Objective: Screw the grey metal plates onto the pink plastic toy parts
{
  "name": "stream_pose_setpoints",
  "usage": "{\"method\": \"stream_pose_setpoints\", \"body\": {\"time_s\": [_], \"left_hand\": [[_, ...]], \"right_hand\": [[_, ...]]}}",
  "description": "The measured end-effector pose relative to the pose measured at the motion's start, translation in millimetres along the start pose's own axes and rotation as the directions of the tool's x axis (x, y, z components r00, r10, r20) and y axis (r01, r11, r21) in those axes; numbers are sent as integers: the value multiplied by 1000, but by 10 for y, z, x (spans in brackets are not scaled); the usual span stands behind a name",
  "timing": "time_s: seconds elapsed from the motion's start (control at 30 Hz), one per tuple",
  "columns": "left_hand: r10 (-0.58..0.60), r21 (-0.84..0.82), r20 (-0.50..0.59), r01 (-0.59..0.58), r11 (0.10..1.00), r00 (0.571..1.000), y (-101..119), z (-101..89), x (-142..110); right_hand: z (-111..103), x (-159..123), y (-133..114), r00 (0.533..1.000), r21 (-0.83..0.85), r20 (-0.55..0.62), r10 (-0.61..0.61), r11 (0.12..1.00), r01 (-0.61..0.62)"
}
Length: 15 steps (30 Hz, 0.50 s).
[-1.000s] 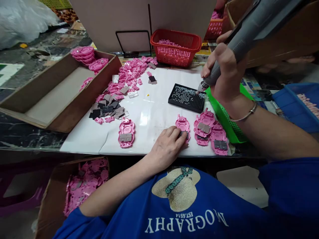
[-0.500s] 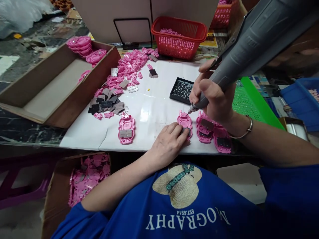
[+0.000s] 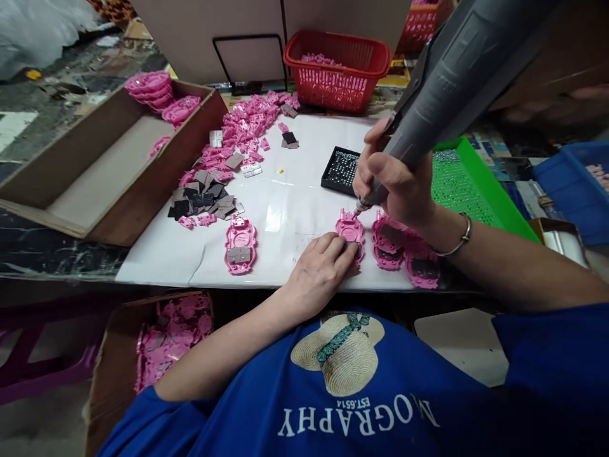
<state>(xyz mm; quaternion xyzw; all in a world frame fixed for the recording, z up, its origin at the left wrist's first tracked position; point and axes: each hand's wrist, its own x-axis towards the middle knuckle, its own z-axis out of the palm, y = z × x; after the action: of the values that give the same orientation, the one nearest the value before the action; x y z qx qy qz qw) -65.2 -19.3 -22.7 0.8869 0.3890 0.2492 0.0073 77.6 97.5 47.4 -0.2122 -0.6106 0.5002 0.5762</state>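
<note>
My right hand (image 3: 397,181) is wrapped around a large grey electric screwdriver (image 3: 442,95), which slants down to the left. Its bit ends at the upper right edge of a pink plastic casing (image 3: 349,230); whether it sits in a screw is too small to tell. My left hand (image 3: 321,270) lies over the lower part of that casing, fingers holding it against the white work surface (image 3: 280,209). Part of a dark plate shows under those fingertips. Just right of it lie more pink casings (image 3: 387,254) with dark plates. Another casing with a grey plate (image 3: 239,255) lies farther left.
A black tray of screws (image 3: 339,171) and a green tray (image 3: 469,190) are beyond my right hand. Small pink parts (image 3: 247,124) and grey and black plates (image 3: 204,197) are heaped left. A cardboard box (image 3: 109,184) and a red basket (image 3: 335,79) stand behind.
The view has shifted slightly, so most things appear a little farther left. The screwdriver tip stays by the casing's upper right edge, and my left hand keeps its place on the casing.
</note>
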Motion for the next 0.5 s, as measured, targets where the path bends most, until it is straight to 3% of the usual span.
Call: {"method": "stream_pose_setpoints", "body": {"time_s": [0.1,0.23,0.4,0.5], "left_hand": [[6,-36,-71,-9,999,997,-11,-37,14],[49,-33,-155,-55,998,987,32,-51,238],[173,30,-86,-171,985,981,146,27,673],[145,85,-89,-138,987,985,84,-89,567]], "right_hand": [[-52,147,-203,987,15,-88,-137,990,139],[-160,322,-484,913,55,-223,-341,931,361],[-354,351,-467,884,-18,-291,-365,926,377],[-439,306,-372,886,-21,-289,-362,928,373]]}}
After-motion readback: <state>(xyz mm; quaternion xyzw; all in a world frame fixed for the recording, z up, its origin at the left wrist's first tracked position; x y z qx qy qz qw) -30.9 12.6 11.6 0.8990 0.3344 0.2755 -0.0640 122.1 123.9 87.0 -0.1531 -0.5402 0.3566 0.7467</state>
